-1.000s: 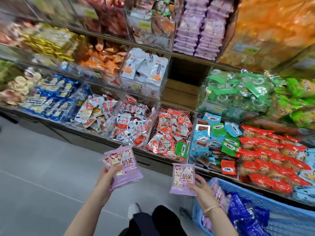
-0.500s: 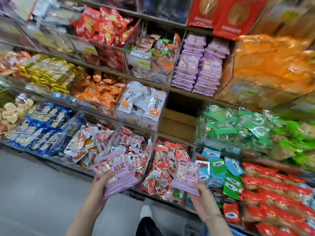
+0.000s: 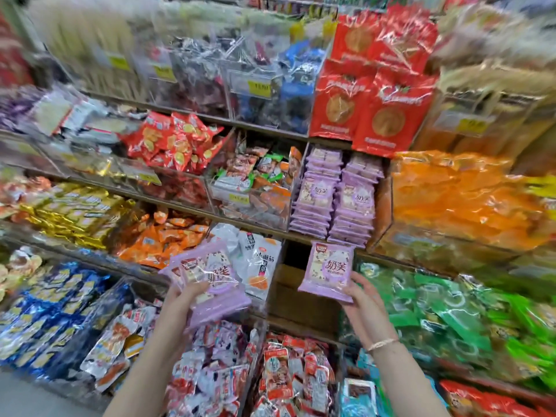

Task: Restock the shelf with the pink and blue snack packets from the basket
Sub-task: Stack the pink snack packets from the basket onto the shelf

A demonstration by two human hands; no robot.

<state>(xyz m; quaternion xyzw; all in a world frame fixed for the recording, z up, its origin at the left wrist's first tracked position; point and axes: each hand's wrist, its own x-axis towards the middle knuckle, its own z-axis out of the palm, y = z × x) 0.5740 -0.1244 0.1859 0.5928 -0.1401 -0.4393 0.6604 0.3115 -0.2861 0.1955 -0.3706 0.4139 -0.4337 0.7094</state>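
My left hand (image 3: 183, 299) grips a small stack of pink-lilac snack packets (image 3: 207, 275), held tilted in front of the middle shelves. My right hand (image 3: 361, 299) holds a single pink packet (image 3: 329, 270) upright by its lower right corner. That packet hangs just below two neat stacks of the same pink packets (image 3: 335, 194) standing in a clear shelf compartment. The basket and the blue packets are out of view.
Tiered shelves of clear bins surround the pink stacks: orange bags (image 3: 463, 200) to the right, mixed packets (image 3: 255, 182) to the left, red bags (image 3: 373, 97) above. An empty wooden shelf gap (image 3: 301, 293) lies under the right-hand packet. Green packs (image 3: 451, 308) fill the lower right.
Both hands have risen with their pink packets toward the shelf with the pink stacks. The view has tilted up, so the basket has dropped out of sight.
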